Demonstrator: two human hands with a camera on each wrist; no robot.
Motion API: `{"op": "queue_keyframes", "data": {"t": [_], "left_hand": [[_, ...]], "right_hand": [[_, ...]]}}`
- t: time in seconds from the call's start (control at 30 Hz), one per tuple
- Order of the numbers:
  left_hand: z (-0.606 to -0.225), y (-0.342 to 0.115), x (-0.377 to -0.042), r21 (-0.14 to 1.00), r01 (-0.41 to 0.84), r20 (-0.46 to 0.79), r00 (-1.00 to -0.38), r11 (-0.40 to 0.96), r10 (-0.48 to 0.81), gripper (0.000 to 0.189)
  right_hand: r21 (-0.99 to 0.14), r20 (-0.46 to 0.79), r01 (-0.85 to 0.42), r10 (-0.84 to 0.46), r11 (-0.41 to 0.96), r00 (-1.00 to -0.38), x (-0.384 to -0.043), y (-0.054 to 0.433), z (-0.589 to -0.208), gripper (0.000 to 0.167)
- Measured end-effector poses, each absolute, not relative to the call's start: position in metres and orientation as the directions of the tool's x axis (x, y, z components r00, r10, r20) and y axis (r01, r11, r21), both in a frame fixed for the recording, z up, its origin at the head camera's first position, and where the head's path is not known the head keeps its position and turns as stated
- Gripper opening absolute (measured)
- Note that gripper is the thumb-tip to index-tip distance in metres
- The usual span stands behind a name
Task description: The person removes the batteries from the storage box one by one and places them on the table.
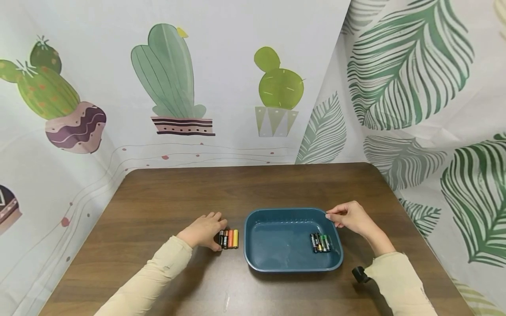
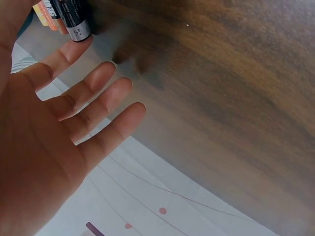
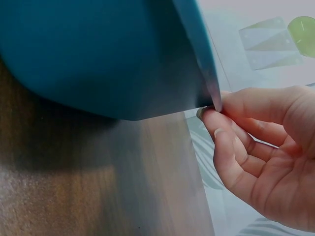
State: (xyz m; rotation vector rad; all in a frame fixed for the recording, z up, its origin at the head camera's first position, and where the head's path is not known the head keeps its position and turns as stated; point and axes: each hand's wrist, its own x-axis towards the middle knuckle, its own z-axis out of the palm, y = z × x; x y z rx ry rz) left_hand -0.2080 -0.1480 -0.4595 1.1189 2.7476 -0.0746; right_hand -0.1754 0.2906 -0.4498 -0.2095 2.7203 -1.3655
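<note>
Several batteries [image 1: 231, 239] lie side by side in a row on the table, black at the left, then orange and yellow. My left hand [image 1: 204, 230] is at the row's left end, thumb and index finger at opposite ends of the outermost black battery [image 2: 74, 19]; its silver end meets the index fingertip. The other fingers are spread, and the thumb's contact is hidden in the left wrist view. To the right stands a blue tray [image 1: 276, 266] with more batteries [image 1: 320, 242] at its right side. My right hand [image 1: 352, 216] pinches the tray's far right corner rim.
The brown wooden table [image 1: 178, 184] extends around the tray to a patterned wall cloth [image 1: 233, 87] behind. A black strap piece [image 1: 360, 274] sits at the right sleeve. The left batteries lie close to the tray's left wall.
</note>
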Motion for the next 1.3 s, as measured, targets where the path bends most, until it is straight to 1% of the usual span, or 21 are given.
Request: {"op": "queue_keyframes", "data": {"t": [0.17,0.3,0.57,0.77,1.0,1.3], "left_hand": [[-0.459,-0.148,-0.207,0.025,0.696,-0.183,-0.702,0.717,0.688,0.056],[-0.453,-0.147,-0.208,0.013,0.702,-0.164,-0.701,0.712,0.694,0.053],[-0.416,-0.135,-0.215,0.001,0.719,-0.073,-0.693,0.695,0.717,0.053],[-0.386,-0.108,-0.215,-0.047,0.769,0.007,-0.638,0.637,0.770,0.054],[-0.366,-0.063,-0.207,-0.110,0.804,-0.032,-0.591,0.584,0.806,0.055],[-0.367,-0.008,-0.199,-0.197,0.850,-0.056,-0.507,0.488,0.860,0.051]], "right_hand": [[-0.803,-0.024,-0.079,-0.165,0.590,-0.986,-0.175,0.291,-0.449,0.015],[-0.806,-0.028,-0.074,-0.164,0.588,-0.986,-0.175,0.291,-0.449,0.015],[-0.807,-0.027,-0.079,-0.171,0.586,-0.985,-0.175,0.291,-0.448,0.015],[-0.809,-0.024,-0.086,-0.178,0.582,-0.984,-0.175,0.292,-0.449,0.015],[-0.808,-0.019,-0.090,-0.180,0.582,-0.984,-0.176,0.293,-0.449,0.015],[-0.811,-0.040,-0.066,-0.168,0.581,-0.985,-0.176,0.293,-0.450,0.015]]}}
